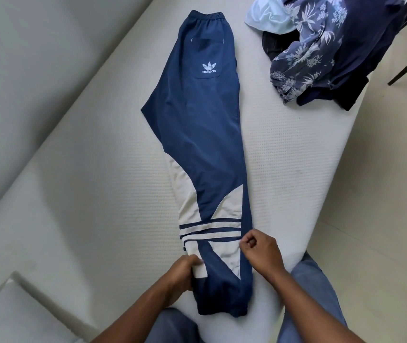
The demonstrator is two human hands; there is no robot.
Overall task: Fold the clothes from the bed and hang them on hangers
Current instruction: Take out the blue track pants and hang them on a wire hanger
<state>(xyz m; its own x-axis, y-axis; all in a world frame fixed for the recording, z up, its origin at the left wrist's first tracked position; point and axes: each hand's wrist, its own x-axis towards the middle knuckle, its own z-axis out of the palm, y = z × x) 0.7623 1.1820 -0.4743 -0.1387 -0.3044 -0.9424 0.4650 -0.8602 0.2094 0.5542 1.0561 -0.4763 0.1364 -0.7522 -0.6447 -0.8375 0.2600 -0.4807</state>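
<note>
The navy track pants point(202, 134) lie flat, folded leg on leg, on the bed point(296, 157), long axis running away from the person, waistband far and cuffs near, with the left hand point(182, 271) grip closed on the left leg edge and the right hand point(259, 251) pinching the right edge.

- A white mattress point(284, 149) with a dotted, quilted cover is lying bare and running diagonally across the room.
- Navy track pants point(197, 134) are lying flat along its middle, one leg folded over the other. The elastic waistband is pointing to the far end and the cuffs to the near end, and pale panels and stripes are showing on the lower leg.
- A heap is sitting at the far right corner, apart from the pants: a blue floral shirt point(306, 45), a pale blue garment point(264, 16), a dark navy garment point(370, 40) and a black piece point(274, 45), all overlapping.
</note>
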